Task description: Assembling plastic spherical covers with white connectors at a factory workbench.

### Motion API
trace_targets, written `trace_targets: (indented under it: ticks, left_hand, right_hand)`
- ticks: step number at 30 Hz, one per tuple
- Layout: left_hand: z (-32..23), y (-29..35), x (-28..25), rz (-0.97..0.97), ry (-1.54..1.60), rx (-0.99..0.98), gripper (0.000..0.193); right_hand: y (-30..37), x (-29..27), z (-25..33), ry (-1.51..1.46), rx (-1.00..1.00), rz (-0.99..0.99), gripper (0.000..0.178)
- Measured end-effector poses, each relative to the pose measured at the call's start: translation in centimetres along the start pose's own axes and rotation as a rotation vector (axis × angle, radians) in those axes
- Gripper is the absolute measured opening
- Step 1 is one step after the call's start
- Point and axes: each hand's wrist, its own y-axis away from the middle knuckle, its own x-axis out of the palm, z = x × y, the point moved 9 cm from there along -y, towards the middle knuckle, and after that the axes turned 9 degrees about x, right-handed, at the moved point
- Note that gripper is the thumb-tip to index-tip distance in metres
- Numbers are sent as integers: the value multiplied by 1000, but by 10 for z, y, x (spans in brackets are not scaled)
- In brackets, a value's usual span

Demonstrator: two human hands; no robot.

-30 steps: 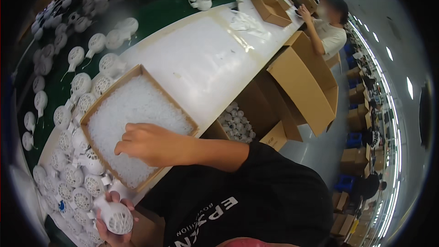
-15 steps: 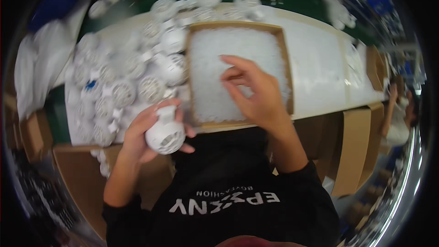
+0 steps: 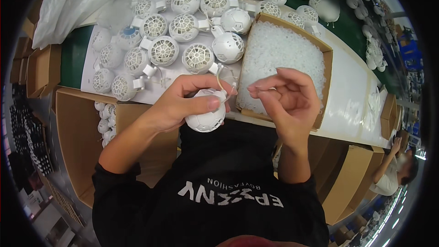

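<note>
My left hand [image 3: 183,103] is wrapped round a white ball-shaped plastic fan [image 3: 206,115], its thumb pressed on top. A pale cord loop [image 3: 221,82] stands up from the fan's neck. To the right, my right hand [image 3: 292,103] hovers over the near part of a shallow cardboard box [image 3: 328,71], thumb and fingertips closed in a pinch. Whatever sits between those fingertips is too small to make out. Inside the box lies a thick layer of small clear plastic pieces [image 3: 283,50]. More white fans [image 3: 163,50] with round grilles cover the table left of the box.
An open cardboard carton [image 3: 77,142] with white balls stands below the table edge at left, another carton [image 3: 352,178] at right. Clear plastic bags [image 3: 73,4] lie at the far left. Behind runs a green belt [image 3: 338,27] bearing more fans. Another person [image 3: 393,174] is at far right.
The fan in my left hand has turned from grille showing to its smooth panelled side, and the hands are closer together. My right fingers have drawn together. The whole view has shifted.
</note>
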Motion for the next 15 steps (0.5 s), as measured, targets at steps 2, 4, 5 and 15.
trace_targets:
  ticks: [2, 4, 5, 15]
  left_hand:
    - [-6, -1, 3, -3, -169, 14, 61]
    - [-10, -2, 4, 14, -201, 64, 57]
    - [-15, -3, 4, 27, -238, 119, 53]
    - [-10, -1, 4, 44, -241, 68, 62]
  right_hand:
    - [-2, 6, -4, -171, 43, 22, 45]
    - [-6, 10, -11, -210, 141, 46, 49]
    - [-7, 13, -15, -229, 189, 58, 51]
    - [-6, 29, -23, -340, 254, 128, 49]
